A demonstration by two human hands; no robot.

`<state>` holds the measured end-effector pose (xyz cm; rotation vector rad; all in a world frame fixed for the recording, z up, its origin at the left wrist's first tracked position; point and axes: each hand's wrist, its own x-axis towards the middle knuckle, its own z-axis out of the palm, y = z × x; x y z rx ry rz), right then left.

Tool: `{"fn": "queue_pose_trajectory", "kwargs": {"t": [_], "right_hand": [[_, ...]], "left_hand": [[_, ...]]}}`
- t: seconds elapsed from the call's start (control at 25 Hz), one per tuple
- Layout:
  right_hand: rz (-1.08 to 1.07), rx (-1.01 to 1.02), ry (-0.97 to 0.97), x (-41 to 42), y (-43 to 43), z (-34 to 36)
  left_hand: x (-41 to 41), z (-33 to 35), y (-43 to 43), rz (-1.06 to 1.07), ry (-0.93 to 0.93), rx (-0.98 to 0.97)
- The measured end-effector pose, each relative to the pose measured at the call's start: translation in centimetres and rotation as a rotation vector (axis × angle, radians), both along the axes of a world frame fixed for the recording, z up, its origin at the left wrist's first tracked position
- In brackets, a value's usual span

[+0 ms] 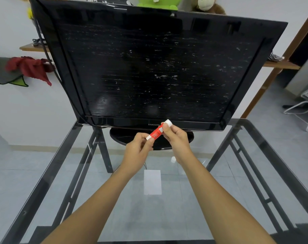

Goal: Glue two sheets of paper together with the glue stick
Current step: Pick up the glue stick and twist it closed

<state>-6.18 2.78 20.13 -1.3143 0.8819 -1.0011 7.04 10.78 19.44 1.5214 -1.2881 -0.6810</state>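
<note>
With both hands' fingers [165, 128] pinching the red-and-white glue stick [158, 130], a slip could drop it beneath them onto the clear glass surface [220, 199].

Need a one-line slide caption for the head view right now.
Both hands, left and right, hold a red glue stick above white paper on a glass table.

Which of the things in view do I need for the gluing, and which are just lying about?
For the job:
- glue stick, held up by left hand and right hand
- white paper on the glass table
- small white piece, maybe the cap; cannot tell

Lying about:
- black monitor
- red cloth
- green toy
- brown plush toy
</note>
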Motion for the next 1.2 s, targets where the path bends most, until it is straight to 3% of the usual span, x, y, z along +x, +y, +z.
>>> {"fn": "queue_pose_trajectory", "kwargs": {"t": [0.44, 0.6, 0.84, 1.0, 1.08, 1.2], "right_hand": [[-0.073, 0.038, 0.077, -0.6, -0.5, -0.8], [-0.05, 0.026, 0.121, -0.4, -1.0, -2.4], [-0.019, 0.089, 0.193, -1.7, -4.0, -6.1], [-0.077, -0.03, 0.648, -3.8, -7.1, -11.5], [0.007, -0.108, 0.914, -4.5, -7.9, -14.2], [0.132, -0.132, 1.128, -4.7, -8.4, -17.3]], "left_hand": [[-0.1, -0.5, -1.5, 0.013, -0.252, -0.009], [-0.3, -2.0, -2.4, 0.044, -0.469, 0.009], [0.6, -4.4, -3.0, 0.05, -0.515, 0.091], [1.3, -5.8, -3.6, 0.058, -0.515, 0.117], [1.6, -6.4, -3.7, 0.065, -0.514, 0.116], [1.9, -7.3, -3.5, 0.051, -0.528, 0.123]]}}
